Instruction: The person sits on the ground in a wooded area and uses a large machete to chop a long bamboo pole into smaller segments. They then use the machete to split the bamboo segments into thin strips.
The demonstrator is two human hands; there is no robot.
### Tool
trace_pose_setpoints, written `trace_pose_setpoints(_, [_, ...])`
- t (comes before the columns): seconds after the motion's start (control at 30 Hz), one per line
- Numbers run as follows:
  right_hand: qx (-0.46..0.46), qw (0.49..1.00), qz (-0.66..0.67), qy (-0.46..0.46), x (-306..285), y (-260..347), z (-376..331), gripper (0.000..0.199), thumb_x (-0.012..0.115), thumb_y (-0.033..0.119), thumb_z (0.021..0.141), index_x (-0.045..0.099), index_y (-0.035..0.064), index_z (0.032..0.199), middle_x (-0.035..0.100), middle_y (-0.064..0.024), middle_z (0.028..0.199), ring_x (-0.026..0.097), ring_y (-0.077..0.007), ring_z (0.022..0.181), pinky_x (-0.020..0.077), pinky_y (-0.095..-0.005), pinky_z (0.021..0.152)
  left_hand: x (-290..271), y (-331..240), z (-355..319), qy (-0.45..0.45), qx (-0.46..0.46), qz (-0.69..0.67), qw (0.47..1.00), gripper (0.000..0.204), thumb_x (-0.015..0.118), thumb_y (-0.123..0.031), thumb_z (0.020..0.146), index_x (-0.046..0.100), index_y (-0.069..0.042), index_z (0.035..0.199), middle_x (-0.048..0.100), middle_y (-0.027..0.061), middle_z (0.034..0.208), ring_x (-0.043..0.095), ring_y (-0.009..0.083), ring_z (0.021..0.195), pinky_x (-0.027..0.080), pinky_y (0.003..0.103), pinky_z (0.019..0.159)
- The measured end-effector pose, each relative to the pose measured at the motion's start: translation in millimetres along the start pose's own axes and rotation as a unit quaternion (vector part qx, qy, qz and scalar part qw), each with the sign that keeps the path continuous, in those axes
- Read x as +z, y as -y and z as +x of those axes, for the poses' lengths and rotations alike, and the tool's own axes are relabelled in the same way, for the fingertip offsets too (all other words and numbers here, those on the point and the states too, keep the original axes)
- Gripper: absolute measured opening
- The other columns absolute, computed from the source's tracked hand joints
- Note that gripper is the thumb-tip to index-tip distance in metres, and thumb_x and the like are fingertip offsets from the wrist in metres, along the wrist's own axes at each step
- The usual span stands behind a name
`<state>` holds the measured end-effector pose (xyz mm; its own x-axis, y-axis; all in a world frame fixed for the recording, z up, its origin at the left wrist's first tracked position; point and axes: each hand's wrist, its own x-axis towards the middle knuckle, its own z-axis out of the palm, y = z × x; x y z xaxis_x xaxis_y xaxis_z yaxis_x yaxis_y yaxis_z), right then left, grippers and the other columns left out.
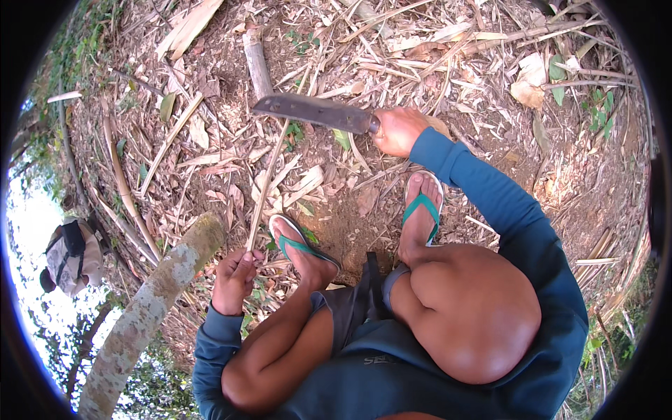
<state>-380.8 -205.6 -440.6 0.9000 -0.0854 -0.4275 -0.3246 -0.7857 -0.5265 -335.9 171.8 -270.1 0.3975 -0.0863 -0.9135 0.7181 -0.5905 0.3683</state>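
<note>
My left hand point(234, 283) is closed near its thumb and fingertips around the near end of a long, thin, pale wooden strip point(264, 185). The strip slants away from me over the littered ground. My right hand point(399, 133) grips the handle of a machete point(315, 112), most of the handle being hidden in the fist. Its dark, worn blade points left and lies across the far part of the strip in this view; whether they touch I cannot tell.
A lichen-spotted tree trunk point(154, 294) leans at my left. Beyond the blade tip lies a short cut branch point(257, 63). Dry leaves and split stalks cover the soil. My feet in green-strapped flip-flops point(423, 206) stand close below the machete. A beige and black object point(75, 252) shows far left.
</note>
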Motion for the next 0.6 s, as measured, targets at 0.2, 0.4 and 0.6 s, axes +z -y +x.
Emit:
trace_pose_setpoints(0.2, [-0.085,0.989,0.073,0.099,5.7,-9.7,-0.8,0.029,0.061,0.027,0.081,0.065,0.0011,0.093,0.066,-0.0233,0.074,0.067,-0.0418,0.075,0.0534,-0.0508,0.073,-0.2,-2.2,-2.6,-0.004,-0.005,0.020,1.000,0.025,0.047,-0.022,0.103,0.061,-0.001,0.103,0.036,-0.0064,0.061,0.025,0.0020,0.045,0.018,0.021,0.040])
trace_pose_setpoints(0.4, [0.031,0.999,-0.007,-0.018,-14.5,3.6,3.1,0.031,0.062,0.026,0.079,0.065,-0.0027,0.088,0.068,-0.0237,0.077,0.068,-0.0399,0.074,0.0545,-0.0489,0.074,0.1,-1.8,-1.2,0.006,-0.009,-0.006,1.000,0.027,0.044,-0.022,0.104,0.062,-0.002,0.103,0.039,-0.0048,0.063,0.027,0.0025,0.046,0.020,0.020,0.040])
trace_pose_setpoints(0.6, [-0.123,0.979,0.099,0.128,5.3,9.3,-16.8,0.032,0.068,0.029,0.076,0.065,0.0033,0.096,0.065,-0.0213,0.069,0.067,-0.0393,0.069,0.0524,-0.0511,0.066,-3.1,-7.7,-7.6,0.048,-0.072,-0.101,0.991,0.029,0.045,-0.027,0.105,0.060,-0.003,0.103,0.038,-0.0048,0.063,0.026,0.0031,0.044,0.020,0.020,0.038])
